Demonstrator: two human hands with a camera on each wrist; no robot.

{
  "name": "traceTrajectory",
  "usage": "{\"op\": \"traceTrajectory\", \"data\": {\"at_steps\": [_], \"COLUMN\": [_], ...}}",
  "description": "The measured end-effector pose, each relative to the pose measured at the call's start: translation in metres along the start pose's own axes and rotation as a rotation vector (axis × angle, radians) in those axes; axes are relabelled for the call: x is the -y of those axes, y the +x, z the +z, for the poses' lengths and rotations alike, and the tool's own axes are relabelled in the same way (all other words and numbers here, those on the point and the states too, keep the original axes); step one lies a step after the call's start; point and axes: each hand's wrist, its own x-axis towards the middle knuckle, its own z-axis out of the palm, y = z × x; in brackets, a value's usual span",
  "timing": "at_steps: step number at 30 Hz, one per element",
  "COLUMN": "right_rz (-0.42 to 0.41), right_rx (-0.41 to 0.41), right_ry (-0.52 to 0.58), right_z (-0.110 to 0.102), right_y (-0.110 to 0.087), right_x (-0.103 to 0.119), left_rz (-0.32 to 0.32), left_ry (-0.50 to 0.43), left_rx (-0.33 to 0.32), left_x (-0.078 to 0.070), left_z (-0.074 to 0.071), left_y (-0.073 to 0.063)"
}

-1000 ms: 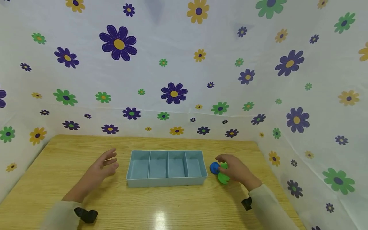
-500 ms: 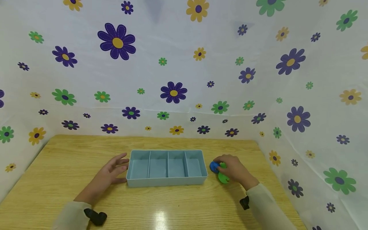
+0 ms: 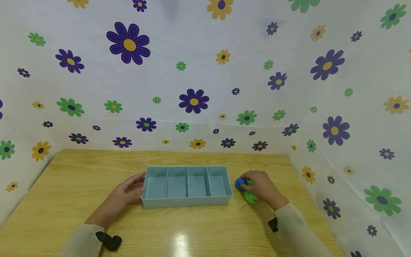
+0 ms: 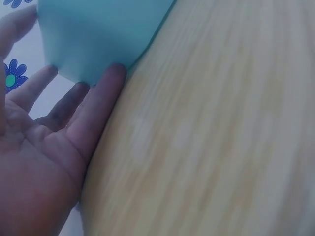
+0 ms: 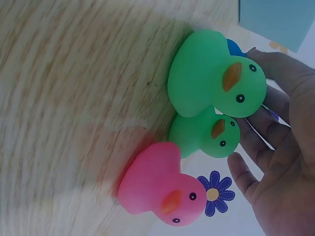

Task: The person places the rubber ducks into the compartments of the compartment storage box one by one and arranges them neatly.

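My left hand rests against the left end of a pale blue tray with several compartments in a row. In the left wrist view its fingers lie fairly straight, fingertips on the tray's end wall. To the right of the tray, my right hand pinches a small blue toy duck between thumb and fingers; most of it is hidden. The right wrist view shows a larger green duck, a smaller green duck and a pink duck beside that hand.
The wooden table carries the tray and ducks. White sheeting with printed flowers hangs at the back and sides. A small black device sits on my left wrist and another on my right.
My left hand has moved right, up to the tray's left end. My right hand has lowered slightly, and its fingers have closed in on the blue duck. The tray has stayed in place.
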Motion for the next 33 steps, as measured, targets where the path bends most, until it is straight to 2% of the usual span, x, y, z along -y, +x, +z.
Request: {"op": "traceTrajectory", "data": {"at_steps": [9, 20, 33], "right_rz": [0.025, 0.056, 0.011], "right_rx": [0.012, -0.008, -0.12], "right_ry": [-0.007, 0.035, 0.091], "right_z": [-0.0002, 0.0014, -0.0035], "right_y": [0.0028, 0.0023, 0.0001], "right_x": [0.0016, 0.0056, 0.0097], "left_rz": [0.013, -0.011, -0.048], "left_ry": [-0.005, -0.014, -0.039], "left_rx": [-0.001, -0.014, -0.033], "left_x": [-0.0025, -0.0017, -0.0047], "left_z": [0.0025, 0.0033, 0.0041], "left_y": [0.0015, 0.0011, 0.0019]}}
